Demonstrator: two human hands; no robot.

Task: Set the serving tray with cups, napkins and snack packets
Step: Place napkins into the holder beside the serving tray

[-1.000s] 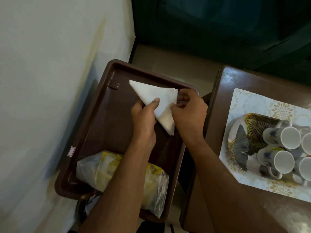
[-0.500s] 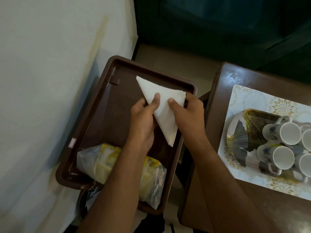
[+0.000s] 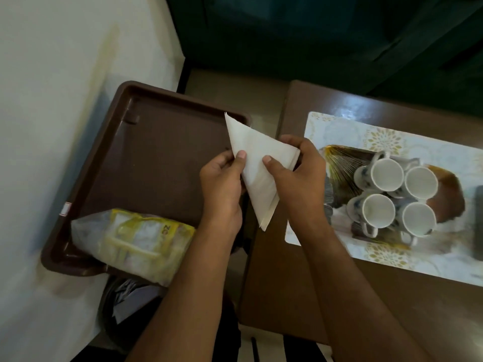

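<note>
Over tray edge — napkin moved right, seemingly lifted | both hands pinching

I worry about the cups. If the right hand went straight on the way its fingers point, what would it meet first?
Likely not the cups: the right hand points leftward, so beyond the napkin comes the left hand.

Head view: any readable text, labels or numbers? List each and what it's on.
"20", seen upside down, on the yellow snack packet lying in the brown tray; the rest of its print is too blurred.
Small white sticker on the tray's left rim: too small to read.
Cups, napkin: no text.
</note>
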